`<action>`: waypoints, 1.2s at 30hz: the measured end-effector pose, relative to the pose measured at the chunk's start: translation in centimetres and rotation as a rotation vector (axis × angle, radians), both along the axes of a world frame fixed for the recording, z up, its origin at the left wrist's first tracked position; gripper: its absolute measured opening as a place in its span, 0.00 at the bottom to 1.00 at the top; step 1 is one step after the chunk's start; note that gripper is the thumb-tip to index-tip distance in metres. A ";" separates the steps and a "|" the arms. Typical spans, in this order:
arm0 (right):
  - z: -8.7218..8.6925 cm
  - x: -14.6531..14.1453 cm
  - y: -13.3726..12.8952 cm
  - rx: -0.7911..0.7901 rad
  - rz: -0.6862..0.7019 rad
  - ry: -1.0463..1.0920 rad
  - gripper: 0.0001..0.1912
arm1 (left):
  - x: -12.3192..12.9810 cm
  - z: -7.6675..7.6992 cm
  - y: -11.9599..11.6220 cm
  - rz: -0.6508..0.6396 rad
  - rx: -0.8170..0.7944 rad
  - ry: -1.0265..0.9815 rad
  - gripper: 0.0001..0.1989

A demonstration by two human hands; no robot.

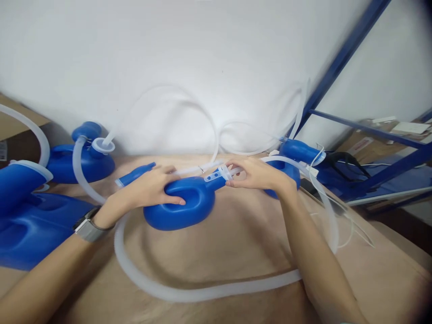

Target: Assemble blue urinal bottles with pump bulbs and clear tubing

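A blue plastic urinal bottle (180, 220) lies on its side on the table, its neck pointing to the right. My left hand (153, 186) grips the bottle's body from the left, with the thumb over the recess of the handle and the fingers on top. At the neck, my right hand (251, 173) is closed on a translucent white cap (224, 173), thumb and fingers on either side of it. A pale strip with holes (212, 176) runs along the neck by the cap. Part of a thin tube shows between the right fingers.
A larger blue container (64, 225) stands at the near left, another blue bottle (83, 166) behind it. A small blue funnel-like piece (137, 174) lies beyond my left wrist. A thick white hose (202, 294) loops across the front. More blue bottles (299, 150) and a blue metal frame (337, 63) are at right.
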State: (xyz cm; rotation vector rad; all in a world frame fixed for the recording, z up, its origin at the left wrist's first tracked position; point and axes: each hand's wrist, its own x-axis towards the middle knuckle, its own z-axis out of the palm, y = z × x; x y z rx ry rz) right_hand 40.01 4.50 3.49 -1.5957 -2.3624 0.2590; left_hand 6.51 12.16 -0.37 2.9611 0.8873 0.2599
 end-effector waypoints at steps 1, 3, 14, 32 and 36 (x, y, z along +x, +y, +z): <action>-0.2 -0.1 0.0 0.015 0.007 0.008 0.26 | -0.1 -0.4 0.0 -0.010 0.009 -0.028 0.38; -0.4 -0.3 0.0 0.040 0.018 0.012 0.29 | -0.1 -0.7 0.2 -0.024 0.013 -0.066 0.38; -3.0 -2.4 -0.2 0.279 0.023 -0.270 0.32 | -1.7 -1.4 1.6 -0.054 -0.120 -0.126 0.35; -3.8 -3.3 -1.0 0.381 0.094 -0.228 0.21 | -0.8 -2.4 0.6 -0.058 0.102 -0.184 0.33; -3.6 -3.3 -0.5 0.356 0.168 -0.185 0.21 | -0.7 -2.4 0.7 -0.090 0.081 -0.195 0.32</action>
